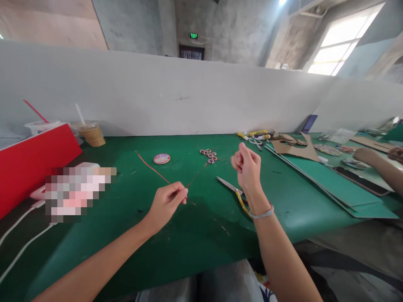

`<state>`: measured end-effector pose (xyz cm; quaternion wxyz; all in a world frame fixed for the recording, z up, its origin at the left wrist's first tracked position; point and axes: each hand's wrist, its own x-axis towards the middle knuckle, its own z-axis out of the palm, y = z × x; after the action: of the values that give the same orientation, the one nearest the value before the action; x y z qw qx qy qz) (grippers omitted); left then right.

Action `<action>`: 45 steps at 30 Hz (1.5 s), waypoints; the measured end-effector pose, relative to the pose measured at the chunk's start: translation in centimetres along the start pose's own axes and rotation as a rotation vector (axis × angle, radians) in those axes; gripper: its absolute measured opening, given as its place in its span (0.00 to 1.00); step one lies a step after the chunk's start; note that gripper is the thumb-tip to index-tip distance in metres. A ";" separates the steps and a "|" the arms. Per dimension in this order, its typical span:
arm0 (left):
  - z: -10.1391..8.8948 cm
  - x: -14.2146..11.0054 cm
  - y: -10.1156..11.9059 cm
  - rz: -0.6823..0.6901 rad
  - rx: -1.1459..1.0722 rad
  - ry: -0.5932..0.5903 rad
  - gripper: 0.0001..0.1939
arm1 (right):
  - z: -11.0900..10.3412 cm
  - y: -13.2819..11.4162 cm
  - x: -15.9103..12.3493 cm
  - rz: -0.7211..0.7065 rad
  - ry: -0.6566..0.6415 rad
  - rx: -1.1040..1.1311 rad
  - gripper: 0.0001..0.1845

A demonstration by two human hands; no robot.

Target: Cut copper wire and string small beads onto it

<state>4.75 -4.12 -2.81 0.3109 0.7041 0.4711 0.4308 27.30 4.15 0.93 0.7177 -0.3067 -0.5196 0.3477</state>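
Observation:
My left hand (169,202) is closed in a pinch on a thin reddish cord (151,167). One stretch of the cord sticks out up and to the left; another thin strand runs from the fingers toward a small beaded piece (210,156) on the table. My right hand (248,168) is raised with its fingers curled shut; whatever it may hold is too small to make out. Scissors (228,183) with yellow handles lie partly open beside my right wrist, which covers part of them. A small round patterned disc (162,159) lies beyond my left hand.
A red box (40,165), a blurred-out item (77,195) with white cables and a drink cup (92,133) stand left. Yellow markers (260,134), cut cardboard (296,147), green boards (330,180) and a dark phone (360,181) lie right. Another person's hand (365,157) works far right.

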 end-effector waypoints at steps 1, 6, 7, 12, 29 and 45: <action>0.0 0.1 -0.1 -0.013 -0.012 0.010 0.17 | 0.1 0.0 -0.3 -0.064 0.004 -0.101 0.26; -0.3 0.9 -1.3 -0.079 -0.142 0.192 0.16 | 1.8 -0.7 -3.2 -0.786 -0.237 -0.655 0.26; -0.4 1.1 -1.4 -0.088 -0.159 0.221 0.15 | 2.3 -1.0 -3.9 -0.909 -0.349 -0.706 0.25; -0.7 1.5 -1.4 -0.104 -0.184 0.262 0.15 | 3.9 -3.2 -6.7 -1.256 -0.578 -0.748 0.24; -0.3 1.2 -1.1 -0.096 -0.225 0.270 0.15 | 4.7 -4.3 -7.5 -1.248 -0.625 -0.725 0.26; -0.1 0.9 -0.7 -0.099 -0.196 0.259 0.14 | 4.1 -3.3 -7.1 -0.944 -0.613 -0.725 0.18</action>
<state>4.55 -2.98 -3.10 0.3357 0.5850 0.4969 0.5461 22.38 -3.22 0.87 0.4643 -0.1555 -0.8624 -0.1289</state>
